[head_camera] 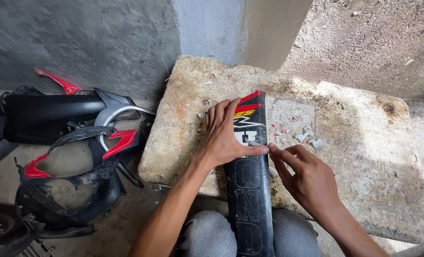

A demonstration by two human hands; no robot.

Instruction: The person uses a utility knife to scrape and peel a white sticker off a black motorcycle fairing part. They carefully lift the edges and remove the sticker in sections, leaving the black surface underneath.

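Note:
A long black plastic motorcycle panel with red, yellow and white decals lies lengthwise across a stained stone slab, its near end over my knees. My left hand lies flat on the panel's upper left side, thumb stretched across it. My right hand is at the panel's right edge, fingertips pinched against the tip of my left thumb; whether something thin is held between them cannot be told.
Small white and red scraps lie scattered on the slab right of the panel. A heap of black and red motorcycle fairing parts sits on the floor at left. A grey wall rises behind the slab.

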